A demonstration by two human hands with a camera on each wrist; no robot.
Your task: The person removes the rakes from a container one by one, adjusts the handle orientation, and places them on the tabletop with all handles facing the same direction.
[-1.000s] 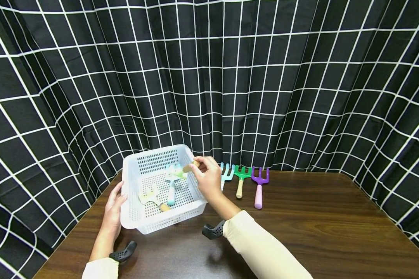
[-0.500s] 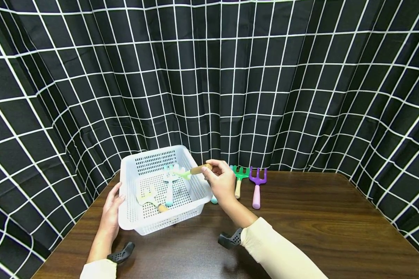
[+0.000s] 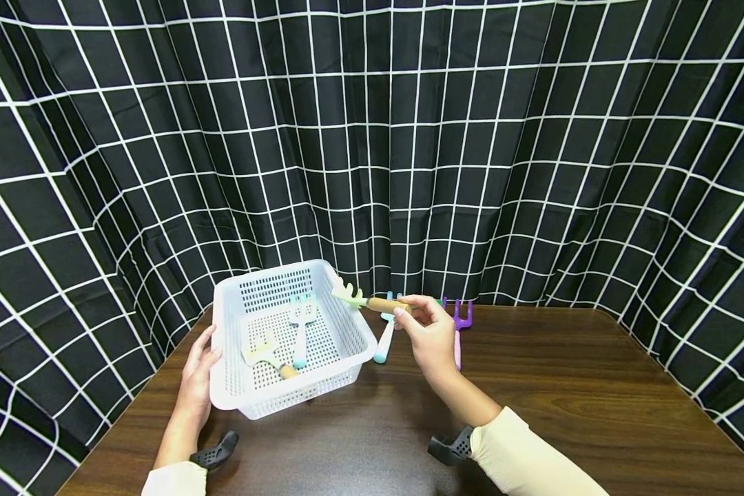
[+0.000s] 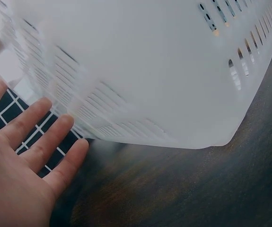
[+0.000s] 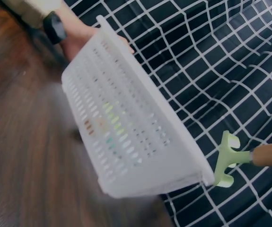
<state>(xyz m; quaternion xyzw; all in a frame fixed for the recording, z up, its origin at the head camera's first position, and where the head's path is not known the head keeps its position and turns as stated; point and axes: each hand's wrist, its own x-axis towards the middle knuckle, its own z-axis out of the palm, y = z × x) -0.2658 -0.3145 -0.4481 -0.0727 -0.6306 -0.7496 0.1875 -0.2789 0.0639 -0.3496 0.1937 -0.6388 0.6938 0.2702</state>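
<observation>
My right hand point(image 3: 432, 336) pinches the wooden handle of a light green hand rake point(image 3: 350, 296), its toothed head raised over the right rim of a white plastic basket point(image 3: 297, 389). My left hand point(image 3: 197, 375) is at the basket's left side. Its fingers point(image 4: 34, 118) reach out spread and fairly straight against the perforated wall in the left wrist view. Inside the basket lie a pale blue garden fork point(image 3: 301, 331) and a pale yellow tool with a wooden handle point(image 3: 263, 353).
Right of the basket, a light blue garden fork point(image 3: 384, 339) lies on the brown wooden table point(image 3: 570, 386). A purple garden fork with a pink handle point(image 3: 463, 322) is partly behind my right hand, which also covers most of a green one. A black gridded curtain point(image 3: 471, 138) surrounds the table.
My right hand has moved rightward, carrying the hand rake up from inside the basket to its right rim. The light blue fork on the table has come into view. My left hand stays put.
</observation>
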